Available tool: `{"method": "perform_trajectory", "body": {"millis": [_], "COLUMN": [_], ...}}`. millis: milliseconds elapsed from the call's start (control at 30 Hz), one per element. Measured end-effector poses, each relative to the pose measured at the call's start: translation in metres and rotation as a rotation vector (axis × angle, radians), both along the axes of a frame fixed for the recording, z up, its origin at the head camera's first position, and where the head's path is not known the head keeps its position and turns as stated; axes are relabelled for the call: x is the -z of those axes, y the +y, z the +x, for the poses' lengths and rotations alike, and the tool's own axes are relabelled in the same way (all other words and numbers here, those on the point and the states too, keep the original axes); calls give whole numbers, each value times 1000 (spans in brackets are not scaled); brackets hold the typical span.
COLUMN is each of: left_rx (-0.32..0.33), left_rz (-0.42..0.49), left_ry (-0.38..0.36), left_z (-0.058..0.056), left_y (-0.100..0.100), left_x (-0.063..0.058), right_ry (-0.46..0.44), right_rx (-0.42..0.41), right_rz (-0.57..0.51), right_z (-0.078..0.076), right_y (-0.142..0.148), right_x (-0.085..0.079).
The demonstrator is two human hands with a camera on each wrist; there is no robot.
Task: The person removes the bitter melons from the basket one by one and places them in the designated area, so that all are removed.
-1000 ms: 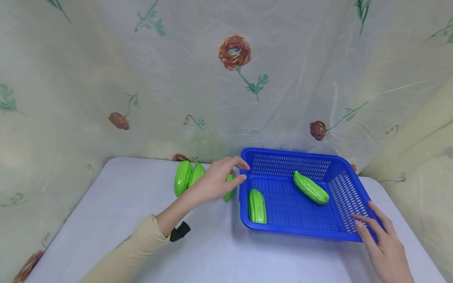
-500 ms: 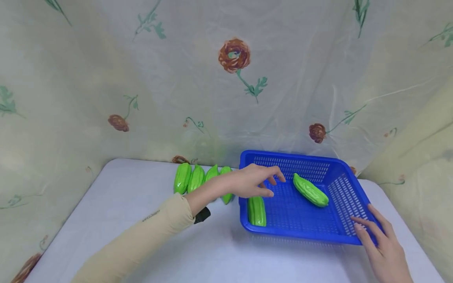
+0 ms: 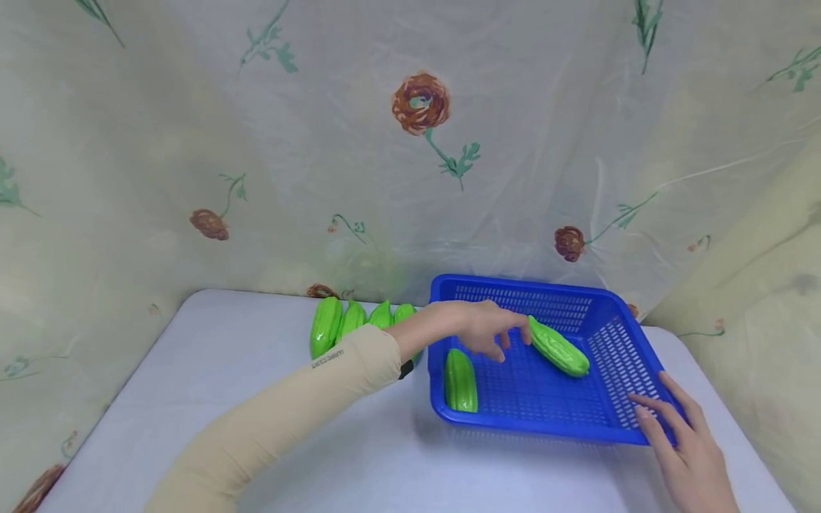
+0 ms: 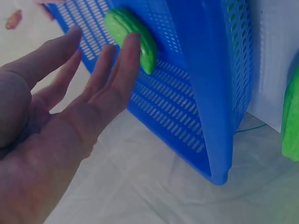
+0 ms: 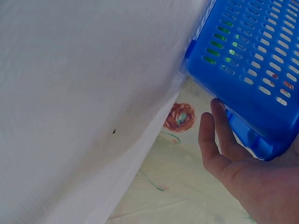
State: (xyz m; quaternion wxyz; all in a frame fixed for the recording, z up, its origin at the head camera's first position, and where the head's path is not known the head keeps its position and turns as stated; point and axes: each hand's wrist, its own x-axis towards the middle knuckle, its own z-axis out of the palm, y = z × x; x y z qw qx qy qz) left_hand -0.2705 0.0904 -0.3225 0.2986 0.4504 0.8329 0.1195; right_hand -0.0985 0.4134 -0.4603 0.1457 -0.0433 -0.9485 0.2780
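Observation:
My left hand (image 3: 490,329) hangs over the blue plastic basket (image 3: 545,425), fingers loosely extended and palm bare of anything. Its fingertips reach the upper end of a bright green, ribbed bitter gourd (image 3: 559,348) on the basket floor; in the left wrist view the fingers overlap that gourd (image 4: 133,37). A second bitter gourd (image 3: 460,381) lies along the basket's left wall. At the near right corner, my right hand (image 3: 689,442) holds the basket rim, some fingers over the edge. In the right wrist view two fingers (image 5: 208,140) extend outside the slotted wall.
Several more bitter gourds (image 3: 326,326) stand in a row on the white table (image 3: 192,399), left of the basket and partly hidden by the left forearm. A floral curtain (image 3: 321,142) hangs behind the table and at its sides.
My left hand has moved right, from the basket's left rim across its inside to the gourd lying there. My right hand has stayed at the near right corner.

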Motion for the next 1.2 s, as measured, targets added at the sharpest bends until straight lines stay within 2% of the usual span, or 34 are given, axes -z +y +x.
{"method": "perform_trajectory", "body": {"millis": [133, 200, 433, 600, 700, 967, 1200], "left_rx": [-64, -85, -97, -90, -53, 14, 30], "left_rz": [-64, -70, -134, -214, -285, -462, -547], "left_ry": [-105, -132, -130, -23, 60, 89, 139], "left_z": [-7, -8, -8, -7, -8, -17, -16], "left_y": [12, 18, 40, 48, 48, 43, 38], "left_x": [2, 4, 14, 25, 29, 33, 33], "right_ry": [-12, -8, 25, 32, 37, 23, 26], "right_rx": [2, 2, -3, -8, -12, -18, -21], "right_rz": [-6, -9, -2, -6, -6, -16, -19], "right_z": [0, 0, 1, 1, 1, -1, 1], "right_y": [0, 0, 0, 0, -1, 0, 0], "right_x": [1, 2, 2, 1, 0, -3, 0]}}
